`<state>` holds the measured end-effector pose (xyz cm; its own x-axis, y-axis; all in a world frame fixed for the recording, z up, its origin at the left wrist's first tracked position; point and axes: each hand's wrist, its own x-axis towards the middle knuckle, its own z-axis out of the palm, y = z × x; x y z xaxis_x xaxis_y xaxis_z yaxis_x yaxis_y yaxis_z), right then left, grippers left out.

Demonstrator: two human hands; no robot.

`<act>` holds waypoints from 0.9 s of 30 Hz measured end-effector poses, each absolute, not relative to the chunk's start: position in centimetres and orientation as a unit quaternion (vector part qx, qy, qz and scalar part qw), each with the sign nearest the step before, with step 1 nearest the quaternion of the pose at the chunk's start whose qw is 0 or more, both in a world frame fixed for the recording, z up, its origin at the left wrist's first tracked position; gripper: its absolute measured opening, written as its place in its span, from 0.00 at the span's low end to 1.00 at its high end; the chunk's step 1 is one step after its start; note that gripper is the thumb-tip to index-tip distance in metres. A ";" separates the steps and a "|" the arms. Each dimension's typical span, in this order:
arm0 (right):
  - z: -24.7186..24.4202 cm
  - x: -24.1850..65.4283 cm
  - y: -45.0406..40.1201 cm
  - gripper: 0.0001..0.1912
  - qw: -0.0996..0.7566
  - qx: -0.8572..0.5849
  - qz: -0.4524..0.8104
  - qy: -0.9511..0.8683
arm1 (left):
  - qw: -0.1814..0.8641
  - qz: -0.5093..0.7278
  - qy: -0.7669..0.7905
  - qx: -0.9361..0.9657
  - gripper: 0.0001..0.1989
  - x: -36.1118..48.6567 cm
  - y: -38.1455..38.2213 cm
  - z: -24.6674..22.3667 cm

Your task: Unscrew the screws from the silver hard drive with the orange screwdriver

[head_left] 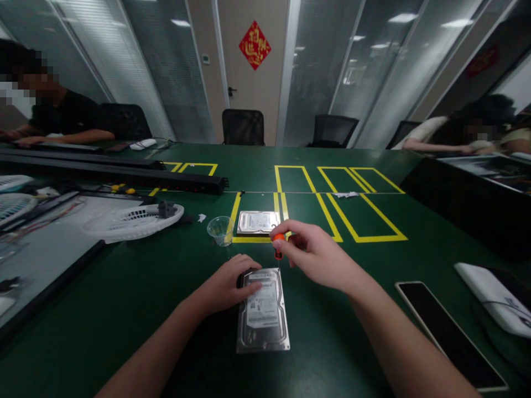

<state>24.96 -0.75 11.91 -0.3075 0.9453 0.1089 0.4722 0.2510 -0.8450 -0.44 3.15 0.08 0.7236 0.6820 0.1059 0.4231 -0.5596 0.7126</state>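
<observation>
A silver hard drive (pixel 267 326) lies label up on the green table in front of me. Across its far left edge my left hand (pixel 232 281) is closed, with the thumb on the label and the fingers over the far side. My right hand (pixel 307 249) pinches a small screwdriver (pixel 278 247) with an orange and black handle. The screwdriver stands upright, its thin shaft pointing down at the drive's far right corner. Whether the tip sits in a screw is too small to tell. Beyond my hands lies a second hard drive (pixel 257 221), beside a clear plastic cup (pixel 220 229).
Yellow tape outlines (pixel 375 239) mark the table (pixel 340 342). At right lie a phone (pixel 448 334) and a white device (pixel 493 296) with a cable. Black bars (pixel 178 178) and a white racket-shaped frame (pixel 141 224) are at left. People sit at both sides.
</observation>
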 end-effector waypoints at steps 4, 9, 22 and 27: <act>11.7 24.8 -0.7 0.10 0.328 -0.488 0.365 -0.722 | 0.348 0.187 0.322 0.860 0.13 -0.4 3.1 0.3; 11.5 24.5 -0.8 0.10 0.329 -0.482 0.368 -0.724 | 0.347 0.185 0.324 0.860 0.13 -0.4 3.1 0.2; 11.7 24.4 -0.8 0.05 0.369 -0.477 0.370 -0.706 | 0.349 0.185 0.320 0.861 0.13 -0.4 3.1 0.1; 11.6 24.6 -0.7 0.05 0.379 -0.466 0.355 -0.717 | 0.347 0.187 0.324 0.860 0.13 -0.4 3.1 0.1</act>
